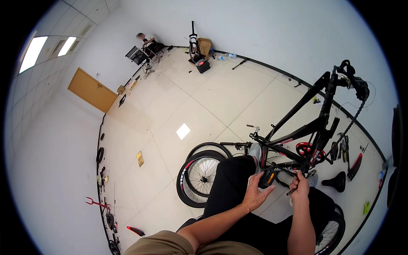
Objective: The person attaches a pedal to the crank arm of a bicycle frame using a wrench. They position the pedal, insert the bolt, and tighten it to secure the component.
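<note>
Left hand: your left hand (pixel 255 193) is cupped around a black pedal (pixel 268 177), fingers closed on its body – a grip that steadies it while the other hand works.
Right hand: your right hand (pixel 301 187) is pinched shut on a thin dark tool (pixel 292 191), its tip angled toward the pedal; what kind of tool it is cannot be told.
Pedal: it sits at the end of the crank, low on the black bicycle frame (pixel 306 127), just above your knees.
Frame: it stands without wheels, fork end toward you and rear end raised – that keeps the crank area within reach of both hands.
Wheels: two loose wheels (pixel 199 174) lie near your left leg; another wheel (pixel 329 231) shows by your right leg.
Floor: pale tiles (pixel 204 102), with a black saddle (pixel 338 182) and small tools scattered toward the right wall.
Room: white walls, a wooden door (pixel 91 90) on the left, and another person (pixel 146 42) seated in the far corner.
</note>
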